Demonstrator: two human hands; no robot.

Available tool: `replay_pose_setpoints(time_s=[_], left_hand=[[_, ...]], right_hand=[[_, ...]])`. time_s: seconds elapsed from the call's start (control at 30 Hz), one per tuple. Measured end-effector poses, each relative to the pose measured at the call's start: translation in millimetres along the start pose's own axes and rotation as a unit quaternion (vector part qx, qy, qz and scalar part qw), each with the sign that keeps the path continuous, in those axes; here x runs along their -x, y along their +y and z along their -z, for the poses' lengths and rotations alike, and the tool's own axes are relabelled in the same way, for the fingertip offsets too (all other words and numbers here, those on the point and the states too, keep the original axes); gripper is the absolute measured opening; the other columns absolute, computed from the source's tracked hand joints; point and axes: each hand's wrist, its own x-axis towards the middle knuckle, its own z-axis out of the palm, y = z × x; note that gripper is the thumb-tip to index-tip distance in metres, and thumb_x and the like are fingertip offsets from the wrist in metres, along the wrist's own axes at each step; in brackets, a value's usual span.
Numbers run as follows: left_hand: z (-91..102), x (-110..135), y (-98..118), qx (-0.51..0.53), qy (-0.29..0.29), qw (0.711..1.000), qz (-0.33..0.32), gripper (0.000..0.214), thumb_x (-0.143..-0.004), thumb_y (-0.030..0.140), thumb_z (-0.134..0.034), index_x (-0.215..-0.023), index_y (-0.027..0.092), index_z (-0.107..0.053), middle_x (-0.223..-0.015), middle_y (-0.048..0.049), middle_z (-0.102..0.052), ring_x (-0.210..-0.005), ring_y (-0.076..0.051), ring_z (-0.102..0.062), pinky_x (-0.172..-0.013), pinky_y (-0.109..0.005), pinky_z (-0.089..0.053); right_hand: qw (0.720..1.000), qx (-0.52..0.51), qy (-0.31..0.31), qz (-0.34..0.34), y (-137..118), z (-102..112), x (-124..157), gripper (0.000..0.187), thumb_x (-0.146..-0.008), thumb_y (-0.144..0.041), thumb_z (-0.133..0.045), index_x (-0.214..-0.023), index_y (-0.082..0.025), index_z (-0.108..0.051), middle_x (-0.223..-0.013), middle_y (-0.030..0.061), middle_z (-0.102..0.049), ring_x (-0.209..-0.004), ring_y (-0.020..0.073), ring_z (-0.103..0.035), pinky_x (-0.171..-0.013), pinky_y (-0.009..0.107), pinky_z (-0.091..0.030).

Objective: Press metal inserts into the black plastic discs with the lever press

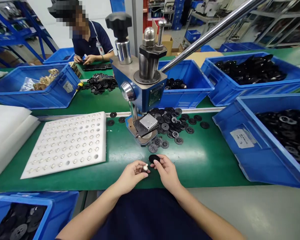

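Note:
My left hand (pixel 133 175) pinches a small part with a white tip (pixel 145 167) and a dark lower end; its exact kind is unclear. Close by on the right, my right hand (pixel 166 170) grips a round black disc (pixel 154 158) by its edge. Both hands are just above the green table (pixel 190 166), in front of a blue hand press (pixel 147 90). On the press base lies a silver metal block (pixel 148 122). Loose black discs (pixel 168 123) are heaped to the right of the base.
To the left lies a white foam tray (pixel 65 143) with rows of small parts. Blue bins of black parts stand at right (pixel 272 146), far right (pixel 250 73) and lower left (pixel 22 213). The press lever (pixel 210 33) slants up right. A co-worker (pixel 92 43) sits opposite.

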Motion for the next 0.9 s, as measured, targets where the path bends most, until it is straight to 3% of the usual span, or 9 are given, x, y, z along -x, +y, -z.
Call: replay_pose_setpoints(time_s=[0.13, 0.27, 0.4, 0.57, 0.67, 0.77, 0.83, 0.9], left_hand=[[0.2, -12, -12, -0.005, -0.003, 1.0, -0.004, 0.029, -0.065, 0.025, -0.084, -0.088, 0.017, -0.069, -0.085, -0.0043, -0.073, -0.084, -0.019, -0.068, -0.085, -0.033, -0.051], [1.3, -16, -20, 0.016, 0.008, 1.0, -0.011, 0.028, -0.069, 0.03, -0.082, -0.09, 0.016, -0.071, -0.085, -0.0052, -0.074, -0.08, -0.018, -0.067, -0.075, -0.03, -0.051], [4.4, -13, -18, 0.003, 0.003, 1.0, -0.007, 0.032, -0.07, 0.035, -0.082, -0.094, 0.016, -0.072, -0.081, -0.0056, -0.073, -0.073, -0.017, -0.065, -0.063, -0.026, -0.048], [9.2, -12, -15, 0.009, -0.009, 1.0, 0.004, 0.036, -0.075, 0.047, -0.077, -0.087, 0.014, -0.068, -0.067, -0.001, -0.065, -0.054, -0.01, -0.051, -0.053, -0.023, -0.04], [16.2, -14, -20, -0.004, 0.017, 1.0, -0.018, 0.035, -0.078, 0.047, -0.075, -0.088, 0.015, -0.065, -0.067, 0.0005, -0.062, -0.055, -0.01, -0.049, -0.054, -0.022, -0.04], [29.7, -18, -26, -0.05, 0.097, 0.991, -0.078, 0.032, -0.08, 0.042, -0.072, -0.097, 0.017, -0.062, -0.082, -0.0036, -0.067, -0.064, -0.012, -0.055, -0.059, -0.024, -0.044], [39.1, -20, -26, -0.074, 0.18, 0.972, -0.128, 0.03, -0.081, 0.04, -0.07, -0.098, 0.018, -0.059, -0.084, -0.0038, -0.067, -0.067, -0.013, -0.057, -0.061, -0.024, -0.046], [44.9, -21, -25, -0.079, 0.26, 0.947, -0.171, 0.028, -0.083, 0.041, -0.066, -0.096, 0.019, -0.057, -0.08, -0.0019, -0.065, -0.063, -0.012, -0.057, -0.06, -0.024, -0.047]], right_hand=[[0.984, 0.122, -0.028, 0.128, -5, 1, 8, 0.029, -0.095, -0.034, -0.052, -0.119, -0.02, -0.063, -0.103, 0.0082, -0.074, -0.093, 0.0195, -0.071, -0.085, 0.035, -0.059], [0.945, 0.203, -0.056, 0.252, -2, 3, 6, 0.034, -0.098, -0.022, -0.045, -0.126, -0.025, -0.065, -0.12, 0.0075, -0.07, -0.112, 0.0197, -0.066, -0.099, 0.04, -0.055], [0.921, 0.224, -0.076, 0.311, -2, 0, 0, 0.042, -0.098, -0.014, -0.043, -0.135, -0.027, -0.059, -0.128, 0.0067, -0.067, -0.12, 0.019, -0.063, -0.102, 0.042, -0.055], [0.905, 0.252, -0.13, 0.316, -8, -2, 3, 0.048, -0.097, -0.015, -0.044, -0.143, -0.029, -0.051, -0.136, 0.0075, -0.062, -0.126, 0.0211, -0.059, -0.104, 0.045, -0.053], [0.896, 0.278, -0.153, 0.312, -15, 0, 5, 0.053, -0.096, -0.02, -0.047, -0.149, -0.029, -0.043, -0.142, 0.0086, -0.057, -0.131, 0.0233, -0.055, -0.108, 0.048, -0.05], [0.899, 0.311, -0.068, 0.3, -16, 3, -10, 0.065, -0.092, -0.032, -0.058, -0.152, -0.029, -0.035, -0.15, 0.0108, -0.046, -0.14, 0.0292, -0.045, -0.112, 0.054, -0.043], [0.901, 0.35, 0.007, 0.257, -13, 5, -34, 0.088, -0.08, -0.044, -0.073, -0.155, -0.027, -0.029, -0.157, 0.0141, -0.034, -0.144, 0.0355, -0.036, -0.114, 0.06, -0.037], [0.898, 0.386, 0.034, 0.211, -9, 4, -63, 0.111, -0.065, -0.055, -0.083, -0.155, -0.024, -0.026, -0.16, 0.0179, -0.026, -0.145, 0.0411, -0.031, -0.113, 0.064, -0.035]])
